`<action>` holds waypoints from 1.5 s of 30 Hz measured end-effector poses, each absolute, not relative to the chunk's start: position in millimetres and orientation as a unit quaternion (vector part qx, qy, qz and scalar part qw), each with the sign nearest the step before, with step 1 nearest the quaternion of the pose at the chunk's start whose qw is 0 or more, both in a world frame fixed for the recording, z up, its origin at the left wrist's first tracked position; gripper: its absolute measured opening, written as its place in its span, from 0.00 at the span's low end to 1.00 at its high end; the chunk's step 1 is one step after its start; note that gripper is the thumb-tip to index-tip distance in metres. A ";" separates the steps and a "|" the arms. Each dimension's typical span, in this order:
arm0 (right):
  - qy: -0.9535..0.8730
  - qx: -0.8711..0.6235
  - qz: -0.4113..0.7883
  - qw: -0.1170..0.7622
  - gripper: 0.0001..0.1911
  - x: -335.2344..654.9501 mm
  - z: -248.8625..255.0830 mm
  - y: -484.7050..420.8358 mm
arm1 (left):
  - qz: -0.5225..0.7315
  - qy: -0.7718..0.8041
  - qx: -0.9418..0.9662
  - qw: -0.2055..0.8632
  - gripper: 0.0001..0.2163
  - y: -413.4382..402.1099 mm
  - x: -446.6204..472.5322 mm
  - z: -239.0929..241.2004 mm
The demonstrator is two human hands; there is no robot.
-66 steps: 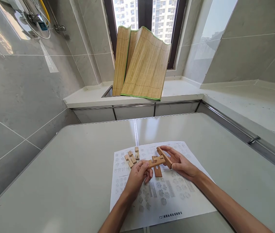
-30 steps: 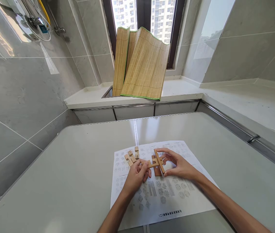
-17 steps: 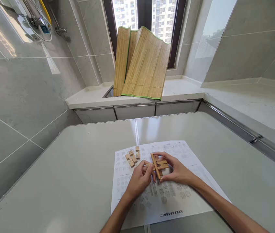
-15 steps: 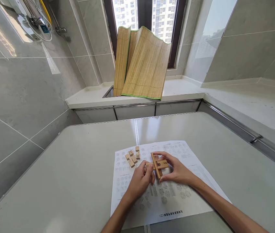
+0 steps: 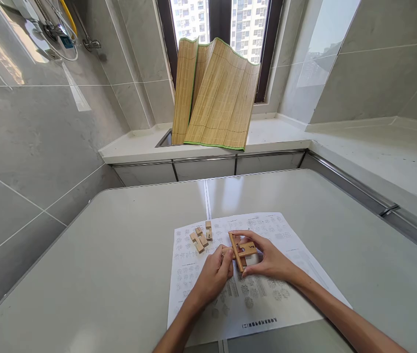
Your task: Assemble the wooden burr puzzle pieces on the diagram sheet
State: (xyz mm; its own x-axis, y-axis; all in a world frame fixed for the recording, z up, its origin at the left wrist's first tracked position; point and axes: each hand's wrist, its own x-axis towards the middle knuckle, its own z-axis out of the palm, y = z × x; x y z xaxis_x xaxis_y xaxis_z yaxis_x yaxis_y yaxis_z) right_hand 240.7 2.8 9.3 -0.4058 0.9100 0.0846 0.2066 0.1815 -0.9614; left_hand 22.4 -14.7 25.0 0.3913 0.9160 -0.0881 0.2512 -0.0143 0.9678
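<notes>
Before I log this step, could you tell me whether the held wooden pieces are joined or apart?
Joined: two wooden pieces cross, held between left hand and right hand.

The white printed instruction sheet (image 5: 252,299) lying on the pale grey table (image 5: 120,274) is carrying one line of bold dark characters along its near edge, framed by brackets; the characters are appearing upside down to the camera and are too small to read. The rows of small diagrams above that line are showing no legible captions. The loose light-brown notched wooden blocks (image 5: 201,237) resting on the sheet are each bearing a small dark mark, possibly a digit, which is staying unresolved at this size. No other text, brand or number is proving readable.
</notes>
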 end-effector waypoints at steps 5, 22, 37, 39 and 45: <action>-0.692 -0.403 0.481 0.358 0.47 240.3 8.2 3.0 | 0.311 0.460 0.641 0.531 0.22 -15.2 23.8 23.0; -0.687 -0.398 0.482 0.372 0.46 241.4 6.5 3.3 | 0.340 0.462 0.594 0.564 0.21 -12.7 27.2 27.4; -0.679 -0.398 0.499 0.362 0.47 239.5 8.8 0.1 | 0.352 0.446 0.570 0.594 0.20 -10.4 26.0 21.4; -0.678 -0.393 0.503 0.364 0.47 239.2 9.9 -0.7 | 0.349 0.444 0.570 0.596 0.20 -9.9 25.1 20.2; -0.681 -0.388 0.508 0.357 0.46 239.7 13.4 -1.4 | 0.345 0.445 0.569 0.599 0.20 -10.8 24.4 21.2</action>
State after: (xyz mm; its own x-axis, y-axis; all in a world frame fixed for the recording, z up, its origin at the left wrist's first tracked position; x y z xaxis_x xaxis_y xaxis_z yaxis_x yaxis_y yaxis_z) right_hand 239.7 -1.4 13.4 -0.4438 0.8914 0.0916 0.1667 0.1826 -0.9690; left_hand 24.4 -10.8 21.2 0.3659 0.9201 -0.1400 0.0933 0.1134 0.9892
